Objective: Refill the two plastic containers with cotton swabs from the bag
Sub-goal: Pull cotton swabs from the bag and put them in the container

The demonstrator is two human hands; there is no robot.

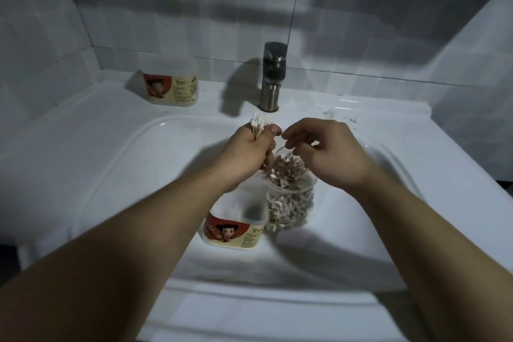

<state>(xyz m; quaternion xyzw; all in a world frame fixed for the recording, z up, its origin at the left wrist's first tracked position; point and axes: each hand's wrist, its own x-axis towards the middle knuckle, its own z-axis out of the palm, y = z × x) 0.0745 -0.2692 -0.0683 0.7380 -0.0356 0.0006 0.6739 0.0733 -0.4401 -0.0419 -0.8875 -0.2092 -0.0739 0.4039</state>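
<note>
Two faults are likely from here, in my judgement. First, the bundle of cotton swabs (260, 127) may fan out and shed sticks into the sink (155, 164), because my left hand (249, 148) clamps it only at mid-length, tips upward. Second, the bag (290, 191) may slump or tip, since nothing braces it while my right hand (319, 153) works at its mouth. A forearm could also knock over the near container (236, 226).

Hands: the left is closed round the bundle. The right has fingers curled over the bag opening; I cannot tell whether it pinches any swabs.

Containers:
- Bag, directly under the right hand: heaped with swabs, mouth open.
- Near container, beneath the left wrist, touching the bag: cloudy wall, fill level unreadable.
- Far container (170, 83), well beyond the left hand beside the faucet (273, 75): contents not visible.
</note>
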